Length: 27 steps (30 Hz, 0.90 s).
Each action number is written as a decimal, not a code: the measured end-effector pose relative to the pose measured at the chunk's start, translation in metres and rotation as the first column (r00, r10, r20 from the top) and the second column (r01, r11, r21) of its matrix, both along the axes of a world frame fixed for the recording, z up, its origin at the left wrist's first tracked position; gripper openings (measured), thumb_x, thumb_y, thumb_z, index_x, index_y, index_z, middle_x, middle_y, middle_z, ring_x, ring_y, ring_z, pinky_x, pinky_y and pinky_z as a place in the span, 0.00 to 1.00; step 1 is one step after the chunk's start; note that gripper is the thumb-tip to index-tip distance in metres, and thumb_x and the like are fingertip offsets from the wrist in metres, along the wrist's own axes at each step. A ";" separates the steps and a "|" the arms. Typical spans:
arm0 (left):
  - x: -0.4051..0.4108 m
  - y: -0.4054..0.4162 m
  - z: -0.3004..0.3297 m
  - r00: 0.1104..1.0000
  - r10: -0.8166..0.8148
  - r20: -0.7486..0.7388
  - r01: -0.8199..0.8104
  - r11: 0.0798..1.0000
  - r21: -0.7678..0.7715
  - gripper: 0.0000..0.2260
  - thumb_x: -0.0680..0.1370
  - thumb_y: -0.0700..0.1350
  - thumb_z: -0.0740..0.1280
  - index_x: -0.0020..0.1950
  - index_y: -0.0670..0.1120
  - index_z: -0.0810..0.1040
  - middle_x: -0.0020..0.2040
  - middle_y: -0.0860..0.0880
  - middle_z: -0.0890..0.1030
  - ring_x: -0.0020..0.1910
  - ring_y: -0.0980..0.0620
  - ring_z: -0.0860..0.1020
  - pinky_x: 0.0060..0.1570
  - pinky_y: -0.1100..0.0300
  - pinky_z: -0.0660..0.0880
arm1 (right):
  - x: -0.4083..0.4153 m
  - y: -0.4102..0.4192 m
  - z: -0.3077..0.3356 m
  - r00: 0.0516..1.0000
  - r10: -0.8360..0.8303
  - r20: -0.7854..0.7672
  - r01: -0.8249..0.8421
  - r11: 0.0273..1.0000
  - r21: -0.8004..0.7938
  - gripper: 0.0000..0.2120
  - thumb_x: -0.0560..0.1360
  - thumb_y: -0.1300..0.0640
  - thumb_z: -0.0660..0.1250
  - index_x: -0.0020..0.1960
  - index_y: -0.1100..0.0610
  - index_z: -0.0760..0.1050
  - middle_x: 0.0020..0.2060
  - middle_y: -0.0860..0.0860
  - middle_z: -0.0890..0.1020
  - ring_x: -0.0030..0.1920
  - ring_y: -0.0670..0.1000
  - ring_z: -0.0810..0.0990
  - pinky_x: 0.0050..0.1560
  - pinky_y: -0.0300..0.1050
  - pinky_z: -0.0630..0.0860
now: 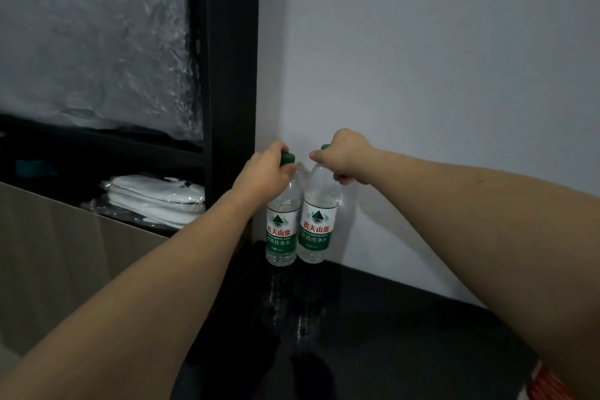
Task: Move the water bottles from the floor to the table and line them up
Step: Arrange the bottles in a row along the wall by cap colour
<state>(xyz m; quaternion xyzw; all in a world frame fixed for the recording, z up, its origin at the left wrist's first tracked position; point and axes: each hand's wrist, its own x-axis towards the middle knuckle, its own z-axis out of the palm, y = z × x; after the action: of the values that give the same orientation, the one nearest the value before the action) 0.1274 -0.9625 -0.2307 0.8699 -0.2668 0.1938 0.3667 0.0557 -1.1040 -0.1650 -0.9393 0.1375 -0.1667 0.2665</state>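
Two clear water bottles with green caps and green-and-white labels stand upright side by side on a glossy black surface (406, 318), close to the white wall. My left hand (263, 172) grips the neck of the left bottle (281, 227), just under its cap. My right hand (345, 156) is closed around the neck of the right bottle (316, 224), hiding most of its cap. The bottles nearly touch each other. Their reflections show in the black surface below them.
A black shelf frame (232, 75) rises just left of the bottles. Behind it hangs plastic-wrapped material (97, 36), and folded white items in plastic (152, 198) lie on a lower shelf. A white wall (438, 58) stands right behind the bottles.
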 end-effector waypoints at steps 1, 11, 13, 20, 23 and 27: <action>0.004 -0.002 -0.001 1.000 0.001 0.012 -0.001 1.000 0.007 0.13 0.80 0.50 0.66 0.63 0.48 0.71 0.51 0.44 0.79 0.46 0.45 0.78 0.49 0.46 0.78 | 0.004 -0.002 -0.003 1.000 -0.001 -0.008 0.001 1.000 0.004 0.17 0.76 0.49 0.67 0.36 0.60 0.69 0.29 0.56 0.76 0.30 0.57 0.80 0.27 0.43 0.75; 0.018 -0.006 -0.002 0.989 -0.134 -0.067 0.133 0.991 -0.019 0.12 0.80 0.47 0.66 0.62 0.52 0.68 0.53 0.45 0.78 0.47 0.49 0.79 0.50 0.50 0.79 | 0.014 -0.002 -0.024 1.000 0.023 -0.015 -0.022 0.994 0.104 0.13 0.75 0.54 0.61 0.40 0.63 0.71 0.33 0.58 0.76 0.31 0.60 0.81 0.32 0.48 0.80; 0.018 -0.007 -0.002 0.990 -0.134 -0.054 0.133 0.991 -0.010 0.11 0.80 0.47 0.65 0.60 0.53 0.68 0.51 0.45 0.78 0.45 0.50 0.78 0.46 0.52 0.79 | 0.013 -0.004 -0.023 0.999 0.031 -0.019 -0.030 0.996 0.080 0.12 0.76 0.56 0.59 0.38 0.64 0.69 0.31 0.59 0.76 0.32 0.62 0.82 0.31 0.49 0.81; 0.015 -0.012 -0.010 0.996 -0.074 0.040 0.076 0.996 -0.045 0.07 0.80 0.46 0.64 0.55 0.52 0.68 0.43 0.47 0.78 0.40 0.47 0.78 0.44 0.45 0.80 | 0.017 -0.008 -0.026 0.999 0.047 0.007 -0.046 0.996 -0.082 0.19 0.80 0.53 0.59 0.35 0.63 0.71 0.24 0.58 0.79 0.22 0.54 0.79 0.25 0.39 0.75; 0.015 -0.011 -0.010 0.997 -0.065 0.040 0.067 0.996 -0.060 0.07 0.80 0.47 0.65 0.55 0.54 0.68 0.46 0.47 0.79 0.41 0.47 0.79 0.45 0.45 0.80 | 0.018 -0.008 -0.029 0.998 0.051 0.029 -0.047 0.993 -0.105 0.20 0.80 0.52 0.59 0.34 0.62 0.71 0.23 0.57 0.78 0.22 0.54 0.79 0.25 0.39 0.73; 0.013 -0.011 -0.010 0.998 -0.062 0.031 0.063 0.997 -0.041 0.08 0.80 0.48 0.64 0.56 0.54 0.67 0.48 0.45 0.79 0.42 0.46 0.79 0.46 0.44 0.80 | 0.015 -0.008 -0.032 0.998 0.051 0.044 -0.046 0.993 -0.109 0.20 0.80 0.50 0.59 0.35 0.61 0.71 0.26 0.57 0.79 0.25 0.55 0.80 0.28 0.41 0.75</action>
<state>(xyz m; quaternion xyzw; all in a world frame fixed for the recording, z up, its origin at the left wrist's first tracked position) 0.1403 -0.9732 -0.2409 0.8503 -0.2950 0.2008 0.3869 0.0704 -1.1119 -0.1971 -0.9512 0.0992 -0.1893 0.2226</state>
